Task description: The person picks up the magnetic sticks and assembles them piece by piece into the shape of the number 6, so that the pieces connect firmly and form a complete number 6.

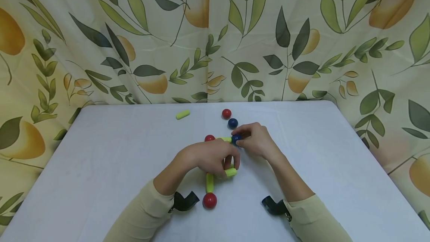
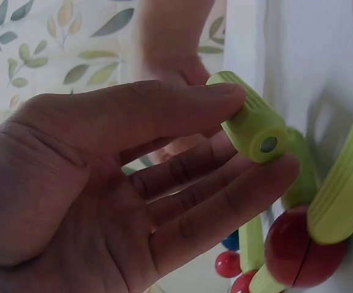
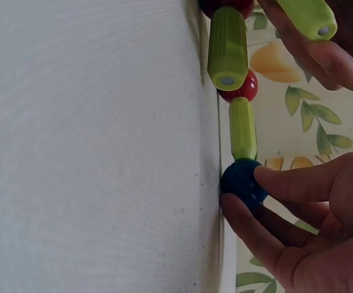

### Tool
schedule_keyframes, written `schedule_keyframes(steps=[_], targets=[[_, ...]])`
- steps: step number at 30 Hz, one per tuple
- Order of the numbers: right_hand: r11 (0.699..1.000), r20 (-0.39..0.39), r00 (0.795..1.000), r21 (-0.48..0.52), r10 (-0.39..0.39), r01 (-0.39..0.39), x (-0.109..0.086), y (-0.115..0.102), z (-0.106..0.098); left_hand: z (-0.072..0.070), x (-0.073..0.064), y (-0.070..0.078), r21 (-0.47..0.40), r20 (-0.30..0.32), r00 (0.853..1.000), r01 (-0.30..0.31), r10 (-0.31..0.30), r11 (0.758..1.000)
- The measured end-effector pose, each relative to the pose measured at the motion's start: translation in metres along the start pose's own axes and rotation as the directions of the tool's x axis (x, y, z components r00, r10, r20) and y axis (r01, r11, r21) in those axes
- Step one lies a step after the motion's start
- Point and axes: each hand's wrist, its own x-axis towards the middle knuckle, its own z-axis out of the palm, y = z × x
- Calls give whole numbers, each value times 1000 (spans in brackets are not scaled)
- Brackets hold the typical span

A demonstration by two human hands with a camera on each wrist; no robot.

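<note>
Yellow-green and ridged, a rod (image 2: pixel 255 125) is pinched between the thumb and fingers of the left hand (image 1: pixel 213 156), which are parted only by its thickness; a silver-coloured disc is seen in its bare end. It is held just above the pieces standing on the white-covered desk (image 1: pixel 134 130). By the right hand (image 1: pixel 256 140), a blue ball (image 1: pixel 236 139) is gripped, its fingers parted to the ball's width. That ball is touched by one end of a second rod (image 3: pixel 242 128), whose other end is met by a red ball (image 1: pixel 209 137). Nearest the sleeves (image 1: pixel 144 204), another red ball (image 1: pixel 209 201) is set against the end of an upright-looking rod (image 1: pixel 209 183), partly covered by the left hand. Near the far edge, a loose red ball (image 1: pixel 226 114), a loose blue ball (image 1: pixel 233 123) and a loose rod (image 1: pixel 183 114) are seen, the rod well apart. Behind the desk, a leaf-and-fruit-patterned curtain (image 1: pixel 215 47) is hung.
</note>
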Motion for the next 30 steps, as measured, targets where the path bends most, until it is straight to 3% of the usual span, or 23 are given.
schedule_keyframes(steps=[14,30], targets=[[1000,15,1000,2,21,-21,2,1,0,17,4,6,-20,137,990,-36,38,999],[1000,5,1000,2,15,-15,1,0,-1,29,8,8,-24,222,974,-31,35,999]])
